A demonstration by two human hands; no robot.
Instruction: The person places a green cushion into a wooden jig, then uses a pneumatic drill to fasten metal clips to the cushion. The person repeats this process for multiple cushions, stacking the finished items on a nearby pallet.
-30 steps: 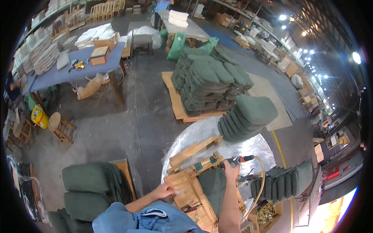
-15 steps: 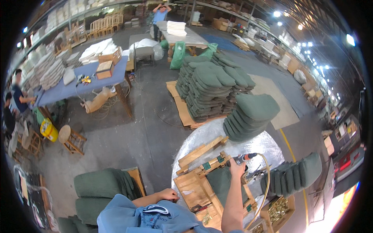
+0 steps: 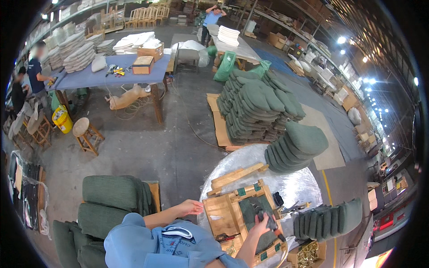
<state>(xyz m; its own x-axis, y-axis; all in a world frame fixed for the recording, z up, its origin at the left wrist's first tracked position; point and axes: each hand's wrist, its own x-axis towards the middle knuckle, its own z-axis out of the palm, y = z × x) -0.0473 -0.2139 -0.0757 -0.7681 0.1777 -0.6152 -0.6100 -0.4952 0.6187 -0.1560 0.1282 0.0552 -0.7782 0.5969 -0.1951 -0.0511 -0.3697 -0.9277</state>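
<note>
My right hand grips a black and orange air screwdriver over the right part of a wooden frame jig. A dark green seat cushion lies inside the jig, partly hidden by the hand and tool. Beside the jig's left edge is my left hand, its fingers stretched out and nothing in it; whether the fingertips touch the wood I cannot tell. Red-handled pliers and some small metal pieces lie in the jig's near left part. Green fabric patches are fixed on its rails.
The jig rests on a round, plastic-wrapped table. Green cushion stacks stand at its back, at right, at my left and beyond it. A box of brass-coloured hardware sits near right. Other people work farther off.
My right hand has brought the screwdriver from the jig's far rail back toward me, its body turned. My left hand has moved forward, its fingers opening out. The view has shifted.
</note>
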